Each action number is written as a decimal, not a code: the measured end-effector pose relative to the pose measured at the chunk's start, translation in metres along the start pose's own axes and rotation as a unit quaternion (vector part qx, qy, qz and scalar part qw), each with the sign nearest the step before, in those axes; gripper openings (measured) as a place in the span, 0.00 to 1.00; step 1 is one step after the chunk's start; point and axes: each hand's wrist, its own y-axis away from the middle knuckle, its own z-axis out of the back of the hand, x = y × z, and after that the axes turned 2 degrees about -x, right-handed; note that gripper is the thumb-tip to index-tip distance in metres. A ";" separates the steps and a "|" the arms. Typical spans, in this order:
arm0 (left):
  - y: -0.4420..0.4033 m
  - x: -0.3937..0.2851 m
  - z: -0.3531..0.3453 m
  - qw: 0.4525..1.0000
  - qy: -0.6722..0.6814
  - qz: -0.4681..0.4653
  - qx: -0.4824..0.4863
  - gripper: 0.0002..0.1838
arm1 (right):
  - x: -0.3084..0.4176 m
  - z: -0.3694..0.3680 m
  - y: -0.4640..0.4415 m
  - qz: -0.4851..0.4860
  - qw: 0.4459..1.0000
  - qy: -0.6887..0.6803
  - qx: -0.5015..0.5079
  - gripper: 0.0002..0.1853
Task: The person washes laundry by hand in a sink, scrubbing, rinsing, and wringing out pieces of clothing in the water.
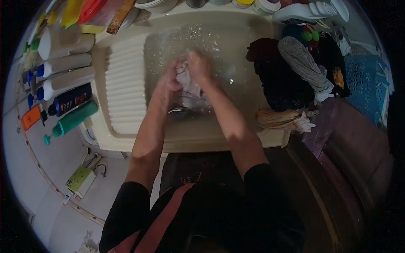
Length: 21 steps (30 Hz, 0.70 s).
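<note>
A wet, pale pinkish-white cloth is bunched between my two hands over the water in a cream laundry sink. My left hand closes on the cloth's left side. At its upper right, my right hand grips the cloth too, blurred by motion, with its fingertips hard to make out. The cloth's lower end hangs into the water. Just below it a round metal drain piece shows partly. Splashes and bright glints surround both hands.
A ribbed washboard forms the sink's left side. Bottles, including a green bottle, line the left edge. Dark clothes and a grey garment lie piled on the right rim, beside a blue basket. Tubs stand along the back.
</note>
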 end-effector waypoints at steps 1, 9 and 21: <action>0.016 -0.015 0.000 0.999 0.031 0.018 0.031 0.22 | -0.003 0.022 -0.008 -0.110 0.993 0.039 0.010 0.08; -0.010 -0.023 0.063 0.921 -0.367 -0.110 -0.077 0.09 | -0.097 0.004 -0.004 -0.094 0.991 -0.038 -0.091 0.12; 0.140 -0.155 0.051 0.820 -0.442 -0.277 0.236 0.14 | 0.071 0.192 0.061 0.158 0.978 0.040 0.129 0.19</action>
